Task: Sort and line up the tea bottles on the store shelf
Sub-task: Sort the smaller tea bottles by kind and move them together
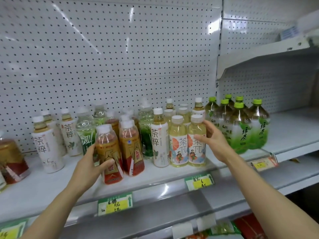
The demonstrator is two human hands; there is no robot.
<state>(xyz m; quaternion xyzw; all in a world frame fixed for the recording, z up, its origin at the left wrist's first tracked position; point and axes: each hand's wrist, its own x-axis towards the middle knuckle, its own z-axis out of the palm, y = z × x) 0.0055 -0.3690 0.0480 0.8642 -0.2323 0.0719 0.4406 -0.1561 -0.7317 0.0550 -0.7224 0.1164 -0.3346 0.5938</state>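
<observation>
Tea bottles stand mixed on a white store shelf (155, 176). My left hand (92, 163) grips a gold-and-red labelled tea bottle (108, 152) near the shelf's front, beside a second one like it (132, 149). My right hand (214, 141) rests on the right side of a pale yellow bottle with an illustrated label (196, 140), fingers around it; its twin (178, 142) stands to the left. White-labelled tea bottles stand at the middle (159, 138) and at the left (47, 145). Green-patterned clear bottles (146, 128) are behind.
Large green tea bottles with green caps (241, 126) crowd the right end. A dark red-labelled bottle (12, 159) sits at the far left edge. Price tags (114, 205) hang on the shelf rail. A perforated back panel (112, 49) closes the rear; a lower shelf holds packets (224, 228).
</observation>
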